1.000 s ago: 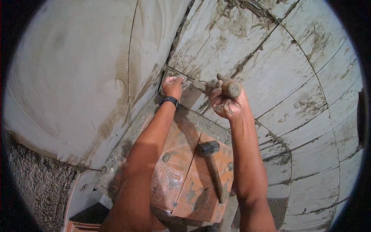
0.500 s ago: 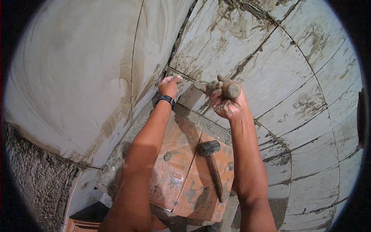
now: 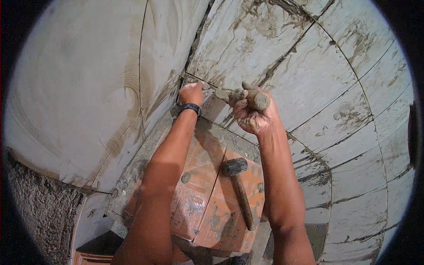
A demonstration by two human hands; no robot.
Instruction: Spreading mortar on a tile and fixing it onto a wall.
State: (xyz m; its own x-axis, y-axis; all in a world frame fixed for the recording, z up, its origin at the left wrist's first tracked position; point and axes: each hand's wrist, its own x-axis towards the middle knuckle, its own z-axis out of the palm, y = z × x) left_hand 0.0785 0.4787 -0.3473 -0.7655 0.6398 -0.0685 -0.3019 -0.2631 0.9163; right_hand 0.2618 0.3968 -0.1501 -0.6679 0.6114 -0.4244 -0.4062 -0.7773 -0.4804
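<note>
Left hand (image 3: 191,93): fingers curled, pressed against the tile corner (image 3: 187,79).
Right hand (image 3: 252,112): fist around trowel handle (image 3: 258,100).
Mallet (image 3: 238,187): six o'clock, lying on orange tiles (image 3: 201,185).

A tiling job on a building site, in a room not yet finished. Large pale wall tiles (image 3: 309,70) are smeared with grey mortar, and their joints are dark and unfilled. A rubber mallet (image 3: 238,185) lies on a mortar-spattered orange box (image 3: 207,207). At the lower left, a patch of rough bare render (image 3: 35,212) shows beside the tiled surface.
</note>
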